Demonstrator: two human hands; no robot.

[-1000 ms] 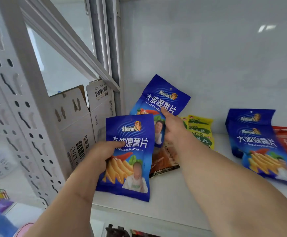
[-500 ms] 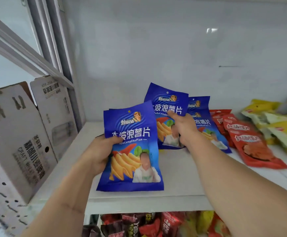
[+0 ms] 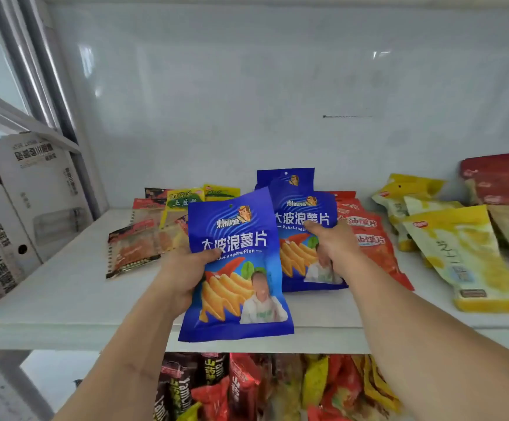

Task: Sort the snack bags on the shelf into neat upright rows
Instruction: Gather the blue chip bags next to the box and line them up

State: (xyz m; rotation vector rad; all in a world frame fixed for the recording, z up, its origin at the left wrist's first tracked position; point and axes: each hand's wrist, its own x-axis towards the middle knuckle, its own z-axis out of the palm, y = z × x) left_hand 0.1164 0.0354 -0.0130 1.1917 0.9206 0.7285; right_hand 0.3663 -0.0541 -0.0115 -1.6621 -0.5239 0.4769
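Note:
My left hand (image 3: 183, 275) grips a blue chip bag (image 3: 238, 268) by its left edge and holds it upright over the front of the white shelf (image 3: 64, 299). My right hand (image 3: 332, 247) holds a second blue chip bag (image 3: 301, 226), thumb on its face, and this bag lies on a stack of more blue bags (image 3: 286, 177) at mid-shelf. Red bags (image 3: 371, 244) lie flat just right of that stack. Yellow bags (image 3: 459, 250) sprawl at the far right. Small red, yellow and clear packets (image 3: 143, 238) lie scattered behind my left hand.
A white cardboard box (image 3: 19, 202) stands at the shelf's left end. More red bags (image 3: 496, 183) are piled at the back right. The lower shelf (image 3: 247, 387) is packed with upright snack bags. A white wall backs the shelf.
My right hand carried its blue bag rightward and set it down on the blue stack. My left hand kept its bag and lifted it slightly. The view panned right.

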